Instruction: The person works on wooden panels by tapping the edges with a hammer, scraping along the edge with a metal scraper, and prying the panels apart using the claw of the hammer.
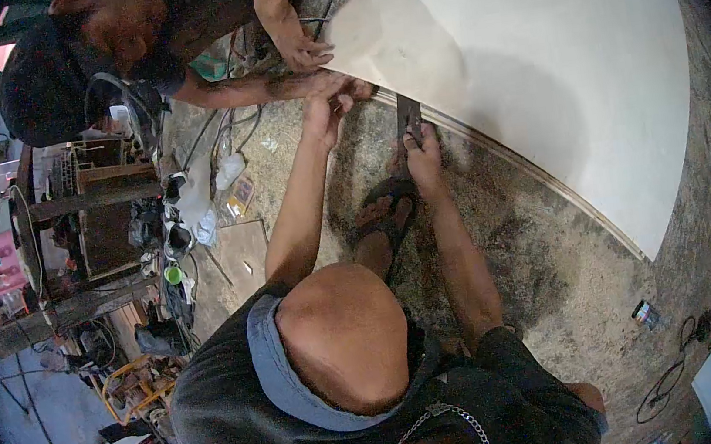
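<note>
My right hand (424, 151) is closed around a dark flat bar-like tool (408, 117), whose far end meets the edge of a large pale board (563, 40). The tool's exact kind I cannot make out. My left hand (328, 118) is held up close to the board's left edge, its fingers loosely bent and apart. It overlaps the hand (353, 84) of another person, which touches the board edge. That person's other hand (304, 51) rests near the board's upper left corner. Below the tool, a foot in a dark sandal (385, 210) stands on the floor.
Stained concrete floor (544, 262) lies under the board. Leftward are cables (220, 150), plastic bags (194, 192), a green cup (173, 274) and a wooden bench frame (90, 204). A small can (645, 314) and a cable loop (667, 379) lie at the right. The other person leans in from upper left.
</note>
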`<move>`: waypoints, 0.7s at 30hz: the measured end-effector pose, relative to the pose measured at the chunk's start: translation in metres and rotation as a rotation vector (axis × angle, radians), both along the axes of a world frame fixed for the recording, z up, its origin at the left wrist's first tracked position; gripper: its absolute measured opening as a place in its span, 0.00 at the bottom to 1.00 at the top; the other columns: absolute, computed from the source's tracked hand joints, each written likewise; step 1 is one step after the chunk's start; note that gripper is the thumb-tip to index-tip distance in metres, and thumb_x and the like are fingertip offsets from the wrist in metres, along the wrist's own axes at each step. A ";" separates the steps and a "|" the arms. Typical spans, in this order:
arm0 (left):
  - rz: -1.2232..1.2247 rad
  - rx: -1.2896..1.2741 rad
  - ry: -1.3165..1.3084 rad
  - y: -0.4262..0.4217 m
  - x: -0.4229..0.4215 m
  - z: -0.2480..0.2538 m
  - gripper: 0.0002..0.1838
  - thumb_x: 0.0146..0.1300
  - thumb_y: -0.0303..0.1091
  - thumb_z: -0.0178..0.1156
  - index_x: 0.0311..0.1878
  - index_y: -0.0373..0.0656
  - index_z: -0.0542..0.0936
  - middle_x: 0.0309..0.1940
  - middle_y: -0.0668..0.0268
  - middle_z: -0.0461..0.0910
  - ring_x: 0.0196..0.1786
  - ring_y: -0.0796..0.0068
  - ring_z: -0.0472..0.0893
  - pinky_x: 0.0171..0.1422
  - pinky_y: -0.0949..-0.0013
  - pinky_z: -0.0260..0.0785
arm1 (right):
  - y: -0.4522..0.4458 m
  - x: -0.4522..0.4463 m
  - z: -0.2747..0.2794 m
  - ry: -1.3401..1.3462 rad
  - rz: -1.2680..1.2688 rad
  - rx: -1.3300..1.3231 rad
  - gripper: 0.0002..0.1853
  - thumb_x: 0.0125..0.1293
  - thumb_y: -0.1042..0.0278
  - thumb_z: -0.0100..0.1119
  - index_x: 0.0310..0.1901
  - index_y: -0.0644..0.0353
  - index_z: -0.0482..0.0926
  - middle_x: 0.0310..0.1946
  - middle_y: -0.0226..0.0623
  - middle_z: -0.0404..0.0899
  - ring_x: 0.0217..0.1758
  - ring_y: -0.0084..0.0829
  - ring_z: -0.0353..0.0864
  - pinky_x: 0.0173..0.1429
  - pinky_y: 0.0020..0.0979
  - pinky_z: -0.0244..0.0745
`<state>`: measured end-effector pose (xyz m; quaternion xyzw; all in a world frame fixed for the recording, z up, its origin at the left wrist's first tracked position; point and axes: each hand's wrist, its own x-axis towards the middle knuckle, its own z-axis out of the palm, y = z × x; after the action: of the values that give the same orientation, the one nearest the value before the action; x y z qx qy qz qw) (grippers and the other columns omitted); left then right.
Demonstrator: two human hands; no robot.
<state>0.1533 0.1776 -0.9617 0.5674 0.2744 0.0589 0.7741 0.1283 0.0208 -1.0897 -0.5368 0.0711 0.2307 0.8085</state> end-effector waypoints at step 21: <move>-0.042 0.083 0.055 0.007 0.005 -0.010 0.12 0.62 0.36 0.52 0.44 0.41 0.77 0.32 0.71 0.78 0.25 0.82 0.70 0.33 0.76 0.64 | -0.032 0.008 0.031 -0.164 -0.078 -0.165 0.13 0.62 0.80 0.50 0.48 0.62 0.64 0.33 0.35 0.74 0.30 0.28 0.78 0.38 0.30 0.72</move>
<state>0.1581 0.1843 -0.9716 0.6060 0.2812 0.0384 0.7431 0.1368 -0.0115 -1.0587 -0.6153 0.0444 0.1477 0.7731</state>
